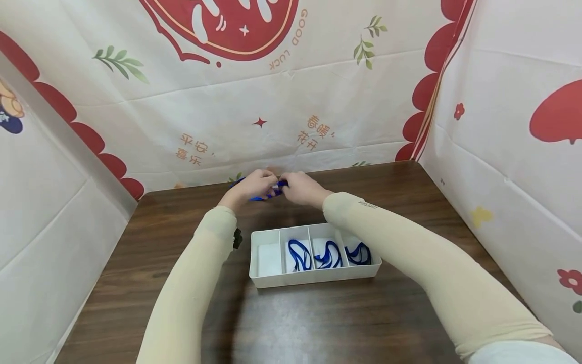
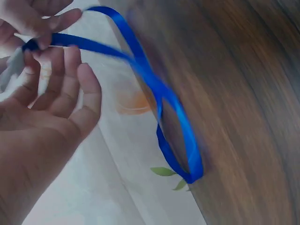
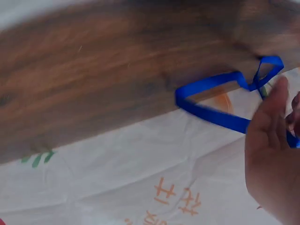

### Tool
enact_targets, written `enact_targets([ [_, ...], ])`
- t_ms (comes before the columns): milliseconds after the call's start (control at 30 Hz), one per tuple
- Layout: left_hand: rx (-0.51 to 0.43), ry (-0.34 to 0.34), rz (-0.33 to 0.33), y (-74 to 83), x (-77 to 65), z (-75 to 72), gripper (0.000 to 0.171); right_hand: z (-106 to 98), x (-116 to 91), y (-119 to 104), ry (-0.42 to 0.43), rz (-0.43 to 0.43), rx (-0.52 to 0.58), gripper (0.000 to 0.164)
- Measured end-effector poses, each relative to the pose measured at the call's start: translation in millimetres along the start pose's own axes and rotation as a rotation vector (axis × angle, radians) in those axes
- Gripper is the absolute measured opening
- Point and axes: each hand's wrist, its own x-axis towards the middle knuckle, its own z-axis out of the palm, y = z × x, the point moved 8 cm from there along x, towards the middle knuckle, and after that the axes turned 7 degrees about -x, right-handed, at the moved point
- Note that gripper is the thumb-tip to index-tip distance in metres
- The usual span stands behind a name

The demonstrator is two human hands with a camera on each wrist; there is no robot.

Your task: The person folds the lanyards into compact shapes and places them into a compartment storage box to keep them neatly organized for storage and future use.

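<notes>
Both hands meet above the far edge of the table, working on a blue lanyard (image 2: 171, 96) of flat, shiny ribbon. My left hand (image 1: 254, 186) curls its fingers by a pale end piece (image 2: 14, 70) of the lanyard. Beside it, my right hand (image 1: 303, 189) pinches the ribbon close to that piece. From the fingers the strap hangs in a long twisted loop, seen in both wrist views. Nearer me stands a white divided box (image 1: 313, 277). Blue lanyards (image 1: 299, 255) lie looped in its three right-hand compartments; the leftmost one shows only its white bottom.
The brown wooden table (image 1: 182, 263) reaches back to a printed white cloth (image 1: 254, 96). More cloth walls (image 1: 514, 167) rise at the left and right sides. My right forearm passes over the box's right end.
</notes>
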Motion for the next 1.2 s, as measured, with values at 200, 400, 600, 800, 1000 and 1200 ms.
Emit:
enact_targets([
  [200,-0.303,0.035,-0.094,1.2,-1.7,-3.8,0.027,-22,-8,-10,0.134,-0.154,-0.246,0.034],
  [400,-0.68,0.05,-0.143,4.5,-6.9,-4.8,0.024,-44,-33,-34,0.355,-0.526,-0.593,0.044],
  [600,-0.791,0.055,-0.138,20.1,-13.2,-7.1,0.023,-61,-43,-47,0.435,-0.689,-0.646,0.024],
  [800,-0.737,-0.039,-0.054,39.4,-23.5,-0.6,0.021,-84,-37,-45,0.457,-0.566,-0.646,0.016],
  [1000,-0.629,-0.097,0.051,54.9,-36.2,5.9,0.023,-116,-28,-36,0.509,-0.415,-0.268,0.024],
  [1200,-0.477,-0.142,0.119,62.9,-44.0,16.7,0.023,-132,-27,-29,0.439,-0.256,0.127,0.031],
])
